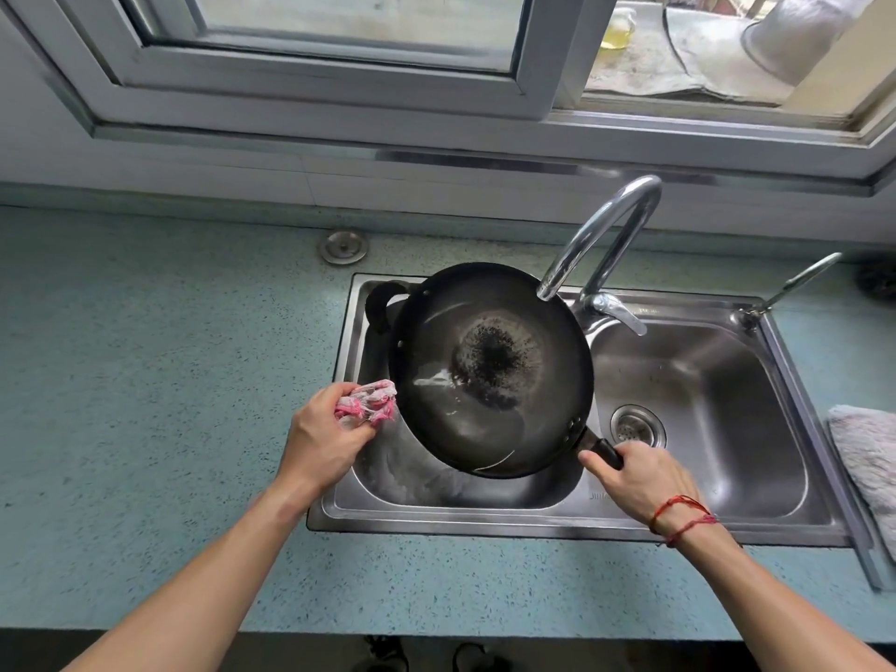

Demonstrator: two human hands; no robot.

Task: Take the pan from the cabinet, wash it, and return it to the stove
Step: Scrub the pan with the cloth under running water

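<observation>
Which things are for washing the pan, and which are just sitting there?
For the job:
pan, held over the sink
pink cloth
faucet
sink

Just lying about:
grey cloth on the counter
round metal cap behind the sink
small side tap

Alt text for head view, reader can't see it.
A person's right hand holds a dark pan by its handle over the left basin of a steel double sink, while the left hand grips a crumpled pink cloth beside the pan's rim. A chrome faucet arches over the pan's far edge.
</observation>
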